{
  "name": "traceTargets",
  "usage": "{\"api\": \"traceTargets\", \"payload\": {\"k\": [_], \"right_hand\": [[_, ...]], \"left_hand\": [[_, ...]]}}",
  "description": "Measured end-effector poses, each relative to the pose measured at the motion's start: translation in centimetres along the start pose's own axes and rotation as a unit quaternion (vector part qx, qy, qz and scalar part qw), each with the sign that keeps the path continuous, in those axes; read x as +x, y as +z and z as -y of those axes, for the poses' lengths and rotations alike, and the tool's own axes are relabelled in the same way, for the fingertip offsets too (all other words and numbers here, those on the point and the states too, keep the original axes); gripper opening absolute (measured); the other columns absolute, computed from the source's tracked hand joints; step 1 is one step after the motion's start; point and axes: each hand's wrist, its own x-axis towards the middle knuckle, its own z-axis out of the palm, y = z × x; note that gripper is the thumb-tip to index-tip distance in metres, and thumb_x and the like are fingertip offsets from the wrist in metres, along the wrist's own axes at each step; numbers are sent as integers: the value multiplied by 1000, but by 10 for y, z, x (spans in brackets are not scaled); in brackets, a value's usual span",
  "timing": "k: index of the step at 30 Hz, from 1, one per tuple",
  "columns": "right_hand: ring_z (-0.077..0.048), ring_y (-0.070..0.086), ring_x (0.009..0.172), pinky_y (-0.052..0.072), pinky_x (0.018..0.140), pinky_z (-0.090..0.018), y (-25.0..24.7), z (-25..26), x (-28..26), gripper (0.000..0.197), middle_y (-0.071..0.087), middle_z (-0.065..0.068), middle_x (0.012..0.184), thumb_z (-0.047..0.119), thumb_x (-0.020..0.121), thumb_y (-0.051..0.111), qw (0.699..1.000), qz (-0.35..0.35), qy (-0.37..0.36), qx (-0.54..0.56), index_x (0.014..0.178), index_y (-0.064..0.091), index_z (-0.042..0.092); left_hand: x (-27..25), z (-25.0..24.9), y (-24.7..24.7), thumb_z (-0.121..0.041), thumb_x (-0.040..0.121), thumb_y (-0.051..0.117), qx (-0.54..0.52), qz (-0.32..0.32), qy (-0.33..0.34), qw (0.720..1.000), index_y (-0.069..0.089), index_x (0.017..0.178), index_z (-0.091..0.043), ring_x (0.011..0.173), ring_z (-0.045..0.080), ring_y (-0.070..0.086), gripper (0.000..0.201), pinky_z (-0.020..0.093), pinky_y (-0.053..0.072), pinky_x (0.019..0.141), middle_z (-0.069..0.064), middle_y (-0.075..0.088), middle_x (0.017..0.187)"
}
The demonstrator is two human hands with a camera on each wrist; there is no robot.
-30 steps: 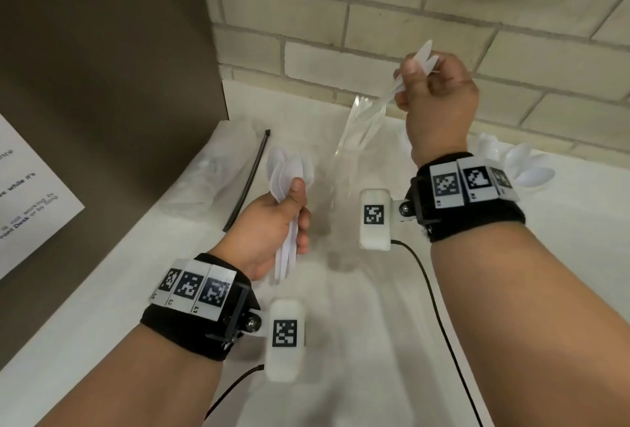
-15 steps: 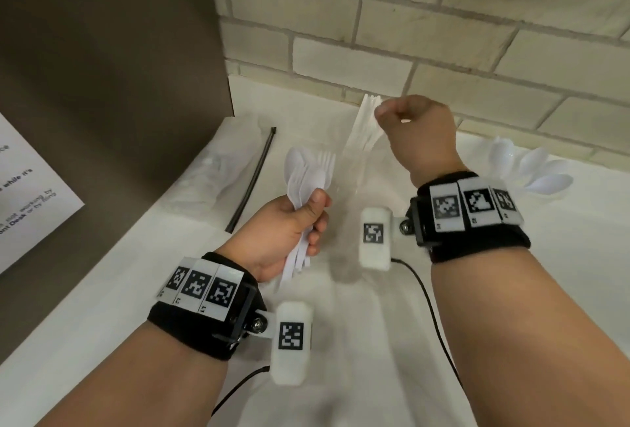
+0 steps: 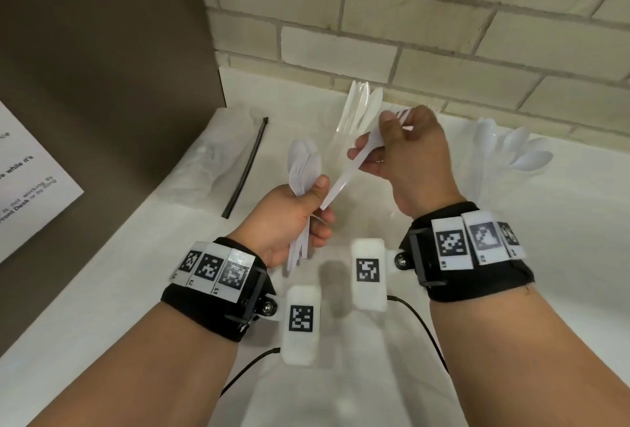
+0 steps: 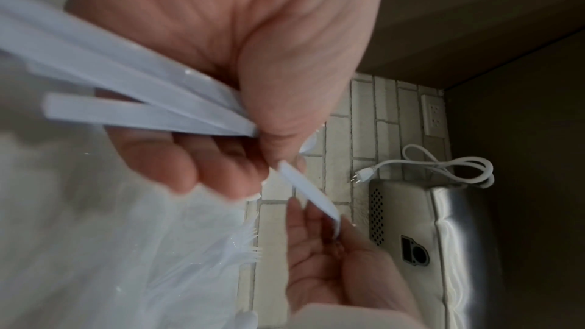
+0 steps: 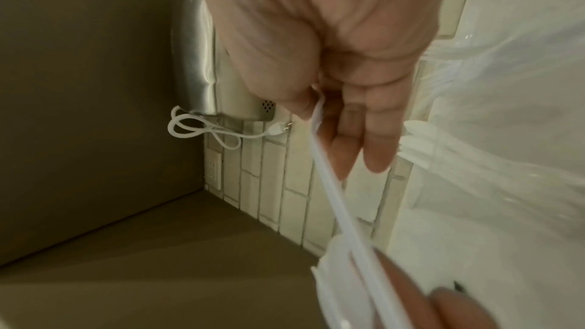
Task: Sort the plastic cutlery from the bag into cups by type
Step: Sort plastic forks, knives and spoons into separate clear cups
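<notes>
My left hand (image 3: 293,218) grips a bundle of white plastic spoons and forks (image 3: 303,167), their heads pointing up; the handles (image 4: 126,89) fan out under the palm. My right hand (image 3: 402,143) pinches one white fork (image 3: 344,174) near its tines. The fork's handle slants down to my left thumb, seen as a thin strip (image 5: 332,184) in the right wrist view. Just behind stands a clear cup of knives (image 3: 361,106). A clear cup of spoons (image 3: 511,150) stands at the right. More forks (image 4: 247,244) stand in a clear cup beyond my right hand.
The emptied clear bag (image 3: 204,167) and a black zip tie (image 3: 245,167) lie at the left on the white counter (image 3: 562,256). A brown panel (image 3: 102,68) with a paper sign (image 3: 30,188) closes the left side. A steel appliance (image 4: 443,234) with a white cord hangs above.
My right hand let go of the knives over their cup, then came down to my left hand and took hold of one fork from the bundle. My left hand stayed put.
</notes>
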Motion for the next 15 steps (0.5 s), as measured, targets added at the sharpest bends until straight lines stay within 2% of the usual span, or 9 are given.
{"api": "traceTargets", "payload": {"k": [3, 6, 8, 10, 12, 13, 15], "right_hand": [[-20, 62, 45, 59, 53, -45, 1, 9, -8, 18, 53, -11, 77, 19, 101, 45, 998, 42, -30, -42, 84, 41, 16], [-19, 56, 47, 58, 54, -45, 8, 7, -15, 14, 50, -5, 72, 20, 101, 44, 991, 82, -46, -98, 87, 43, 19], [-15, 50, 47, 52, 50, -36, 11, 2, -15, 12, 51, -4, 71, 21, 101, 43, 989, 82, -50, -115, 89, 44, 24], [-7, 46, 48, 42, 51, -26, 12, -2, -15, 12, 54, -1, 72, 25, 99, 47, 983, 80, -64, -151, 88, 46, 28], [-6, 51, 57, 43, 56, -21, 11, -6, -15, 8, 57, 2, 75, 28, 92, 60, 972, 103, -90, -193, 92, 52, 25], [-7, 52, 60, 44, 57, -15, 10, -7, -15, 13, 57, 3, 75, 29, 88, 67, 965, 118, -94, -215, 94, 57, 23], [-3, 51, 58, 39, 53, -7, 10, -12, -15, 16, 53, 6, 69, 26, 82, 74, 958, 134, -79, -239, 92, 63, 20]], "left_hand": [[-1, 0, 1, -40, 88, 62, 52, -19, 16, 998, 55, 64, -14, 39, 11, 38, 36, 23, 36, 41, 1, 47, 53], [-3, -1, 3, -41, 88, 63, 92, -13, 32, 995, 61, 50, -24, 39, 11, 31, 41, 21, 28, 39, -1, 39, 48], [-4, -1, 3, -39, 89, 62, 105, 10, 34, 994, 64, 62, -26, 42, 13, 27, 30, 21, 25, 40, -2, 32, 49], [-3, -1, 2, -35, 90, 63, 102, 19, 30, 994, 55, 78, -19, 44, 13, 25, 21, 21, 25, 40, -2, 29, 51], [-2, 1, 1, -32, 91, 62, 103, 20, 26, 994, 53, 87, -15, 46, 13, 25, 20, 21, 26, 40, -1, 29, 54], [-2, 1, 1, -32, 91, 61, 103, 22, 25, 994, 54, 93, -14, 46, 12, 25, 20, 21, 27, 40, -1, 30, 55], [-1, 1, 1, -33, 92, 61, 106, 29, 22, 994, 55, 100, -14, 46, 11, 26, 21, 21, 27, 40, -3, 30, 55]]}}
